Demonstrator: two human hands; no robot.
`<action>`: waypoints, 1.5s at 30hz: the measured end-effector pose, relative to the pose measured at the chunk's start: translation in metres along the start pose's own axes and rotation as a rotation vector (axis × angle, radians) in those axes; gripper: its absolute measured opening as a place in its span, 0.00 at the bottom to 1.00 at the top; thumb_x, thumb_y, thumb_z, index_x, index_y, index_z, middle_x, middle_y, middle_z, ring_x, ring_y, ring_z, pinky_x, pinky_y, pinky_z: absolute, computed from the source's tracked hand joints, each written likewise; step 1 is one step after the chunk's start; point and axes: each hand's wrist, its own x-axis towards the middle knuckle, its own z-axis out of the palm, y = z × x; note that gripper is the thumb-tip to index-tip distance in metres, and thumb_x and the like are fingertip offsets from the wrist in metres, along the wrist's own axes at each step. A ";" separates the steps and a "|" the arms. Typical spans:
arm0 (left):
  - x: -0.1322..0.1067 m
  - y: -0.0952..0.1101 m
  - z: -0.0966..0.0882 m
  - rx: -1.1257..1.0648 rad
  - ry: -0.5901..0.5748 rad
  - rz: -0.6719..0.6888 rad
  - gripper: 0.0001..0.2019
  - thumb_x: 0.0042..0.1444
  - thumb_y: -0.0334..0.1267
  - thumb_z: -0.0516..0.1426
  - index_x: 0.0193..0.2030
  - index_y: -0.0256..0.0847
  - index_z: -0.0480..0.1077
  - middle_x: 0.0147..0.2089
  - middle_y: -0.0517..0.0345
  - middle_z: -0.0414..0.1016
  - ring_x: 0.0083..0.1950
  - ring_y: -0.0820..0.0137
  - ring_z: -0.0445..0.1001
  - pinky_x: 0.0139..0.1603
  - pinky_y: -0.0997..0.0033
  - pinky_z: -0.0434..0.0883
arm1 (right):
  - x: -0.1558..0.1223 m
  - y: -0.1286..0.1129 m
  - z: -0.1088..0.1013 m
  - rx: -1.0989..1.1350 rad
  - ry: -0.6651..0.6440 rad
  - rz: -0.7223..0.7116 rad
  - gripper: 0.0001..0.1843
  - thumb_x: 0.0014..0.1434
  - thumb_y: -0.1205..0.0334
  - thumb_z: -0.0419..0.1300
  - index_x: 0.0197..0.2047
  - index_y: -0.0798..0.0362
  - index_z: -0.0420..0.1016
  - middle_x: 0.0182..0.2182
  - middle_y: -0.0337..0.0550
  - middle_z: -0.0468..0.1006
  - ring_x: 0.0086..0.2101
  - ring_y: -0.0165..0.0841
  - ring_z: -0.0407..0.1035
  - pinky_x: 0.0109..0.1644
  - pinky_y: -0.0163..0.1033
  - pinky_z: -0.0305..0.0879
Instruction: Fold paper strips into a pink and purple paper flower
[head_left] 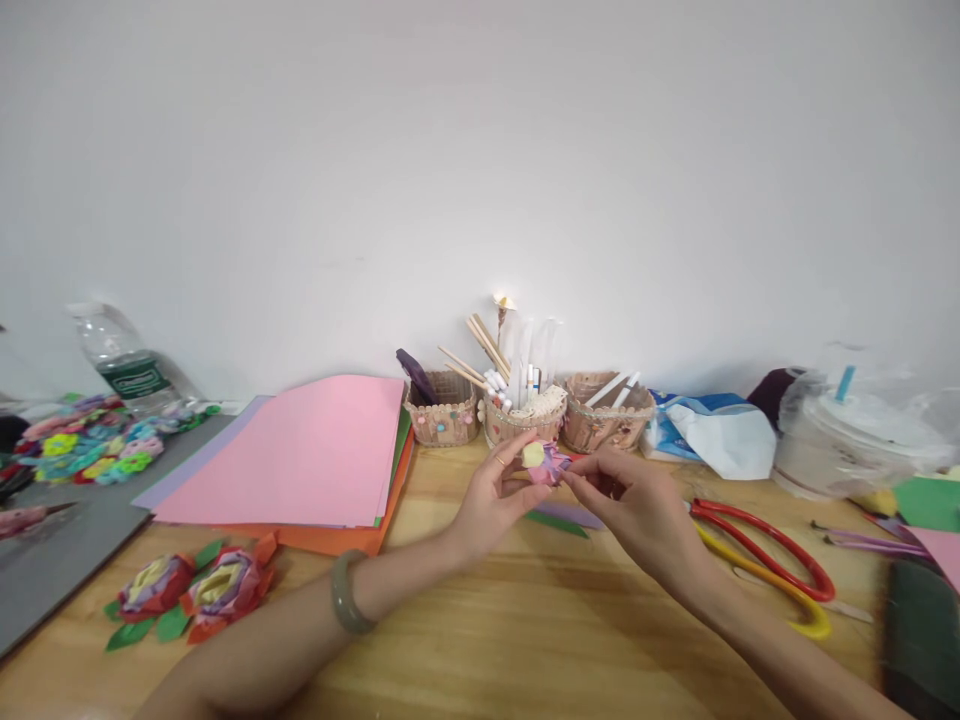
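Observation:
Both my hands meet over the middle of the wooden table [480,620]. My left hand [495,495], with a ring and a grey-green bangle on the wrist, pinches a small paper flower [544,463] that has a yellow centre and pink and purple petals. My right hand [626,500] closes its fingertips on the flower's right side. A purple paper strip [577,517] and a green leaf piece [555,522] lie on the table just under the hands.
A stack of coloured paper sheets [300,455] with pink on top lies to the left. Two finished paper flowers [191,590] sit at front left. Three small baskets [525,415] with sticks stand at the wall. Red and yellow scissors [772,560], a lidded cup [847,440] and a water bottle [124,360] are nearby.

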 end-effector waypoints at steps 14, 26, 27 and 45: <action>0.003 0.001 -0.001 0.045 0.043 0.029 0.24 0.45 0.37 0.61 0.52 0.45 0.67 0.55 0.51 0.62 0.52 0.64 0.68 0.53 0.61 0.68 | 0.002 0.004 -0.001 -0.057 -0.072 -0.035 0.08 0.54 0.64 0.52 0.28 0.52 0.72 0.22 0.38 0.68 0.22 0.29 0.61 0.25 0.34 0.56; 0.003 0.001 -0.001 0.057 0.055 0.040 0.24 0.44 0.36 0.62 0.51 0.45 0.68 0.53 0.52 0.62 0.52 0.65 0.67 0.52 0.65 0.69 | 0.004 0.004 0.000 -0.010 -0.084 -0.009 0.10 0.54 0.63 0.52 0.29 0.54 0.74 0.22 0.39 0.70 0.22 0.29 0.60 0.25 0.33 0.55; 0.003 0.001 -0.001 0.060 0.055 0.043 0.24 0.43 0.36 0.63 0.51 0.46 0.68 0.53 0.52 0.62 0.52 0.65 0.67 0.51 0.65 0.69 | 0.004 0.005 0.001 -0.025 -0.077 -0.013 0.10 0.53 0.64 0.52 0.29 0.54 0.74 0.21 0.39 0.69 0.22 0.29 0.60 0.25 0.34 0.55; 0.003 0.003 0.000 0.082 0.073 0.066 0.24 0.43 0.36 0.63 0.50 0.46 0.69 0.51 0.53 0.62 0.49 0.68 0.69 0.52 0.66 0.69 | -0.001 0.004 0.002 -0.037 -0.037 -0.040 0.12 0.55 0.61 0.51 0.31 0.55 0.75 0.24 0.42 0.70 0.23 0.29 0.62 0.27 0.34 0.56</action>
